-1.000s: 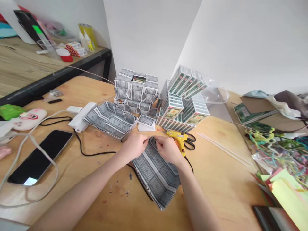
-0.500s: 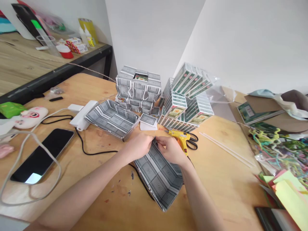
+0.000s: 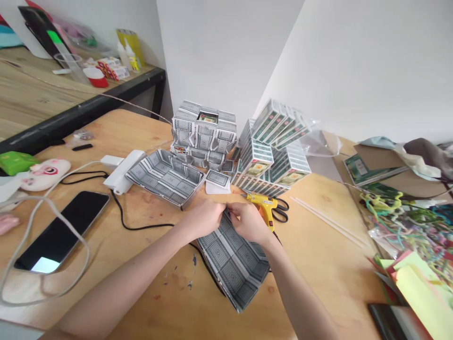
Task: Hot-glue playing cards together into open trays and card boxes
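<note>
A shallow tray made of grey-backed playing cards (image 3: pixel 235 257) lies slanted on the table before me. At its far end my left hand (image 3: pixel 207 219) and my right hand (image 3: pixel 247 221) meet, fingertips pinched on the tray's far edge. The exact grip is partly hidden by the fingers. A second card tray (image 3: pixel 168 179) rests beyond my left hand. Just past the fingertips lies a small stack of playing cards (image 3: pixel 217 179). A yellow glue gun (image 3: pixel 264 203) lies right of my right hand, with black-handled scissors (image 3: pixel 281 210) beside it.
Stacked card-covered blocks (image 3: pixel 205 132) stand at the back, beside a pile of green card boxes (image 3: pixel 276 146). A white power strip (image 3: pixel 123 172), a phone (image 3: pixel 63 231) and cables lie left. Two glue sticks (image 3: pixel 327 222), pipe cleaners (image 3: pixel 414 222) and coloured paper (image 3: pixel 421 293) are right.
Both hands stay pinched at the tray's far end, with only slight finger movement. The view has shifted a little; the tray remains in nearly the same place.
</note>
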`<state>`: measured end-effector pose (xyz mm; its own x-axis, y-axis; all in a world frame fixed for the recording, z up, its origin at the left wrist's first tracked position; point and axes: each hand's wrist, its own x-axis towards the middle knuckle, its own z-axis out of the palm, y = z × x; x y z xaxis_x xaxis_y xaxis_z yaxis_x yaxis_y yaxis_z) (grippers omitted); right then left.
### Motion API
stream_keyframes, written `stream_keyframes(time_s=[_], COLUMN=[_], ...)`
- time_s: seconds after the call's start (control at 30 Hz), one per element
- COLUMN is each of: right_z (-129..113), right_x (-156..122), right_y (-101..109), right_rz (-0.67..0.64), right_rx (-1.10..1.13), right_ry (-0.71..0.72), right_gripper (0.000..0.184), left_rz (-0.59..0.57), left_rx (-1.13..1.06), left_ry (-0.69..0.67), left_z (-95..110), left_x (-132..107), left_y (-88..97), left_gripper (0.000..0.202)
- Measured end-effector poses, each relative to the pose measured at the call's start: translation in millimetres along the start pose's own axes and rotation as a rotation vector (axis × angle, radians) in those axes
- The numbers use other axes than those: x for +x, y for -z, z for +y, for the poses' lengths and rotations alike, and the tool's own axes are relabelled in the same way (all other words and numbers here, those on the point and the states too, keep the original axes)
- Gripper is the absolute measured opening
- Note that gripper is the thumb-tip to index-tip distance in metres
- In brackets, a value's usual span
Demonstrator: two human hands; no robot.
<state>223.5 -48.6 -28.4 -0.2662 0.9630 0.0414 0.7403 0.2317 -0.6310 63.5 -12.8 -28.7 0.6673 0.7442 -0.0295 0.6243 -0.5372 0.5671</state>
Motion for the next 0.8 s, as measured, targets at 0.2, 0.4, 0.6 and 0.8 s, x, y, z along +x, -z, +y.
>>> stream_keyframes(time_s=[0.2,0.4,0.6,0.8], right_z=[9.5,15.0,14.4,16.7], right_x=[-3.8,-5.3,-4.9,-5.4], right_y=[-1.9,-1.5,0.2,-1.5], right_rz=[0.008,0.001,-0.005,0.011], right_rx=[0.026,0.163,0.193,0.176], right_ry=[-0.026,-0.029,-0.047,-0.078], right_gripper=[0.024,0.039,0.038,0.033], left_rz=[0.030,0.057,0.065,0.067], left_rx=[-0.055,-0.065,-0.094,-0.162], left_ry=[-0.086,-0.044,-0.014,-0.013], left_z=[-5.1,-14.3,-13.8,-15.3], left_x=[1.1,-0.4,-1.5,-0.4], left_y=[6.5,6.6,9.3,5.5], left_gripper=[0.026,0.027,0.031,0.033])
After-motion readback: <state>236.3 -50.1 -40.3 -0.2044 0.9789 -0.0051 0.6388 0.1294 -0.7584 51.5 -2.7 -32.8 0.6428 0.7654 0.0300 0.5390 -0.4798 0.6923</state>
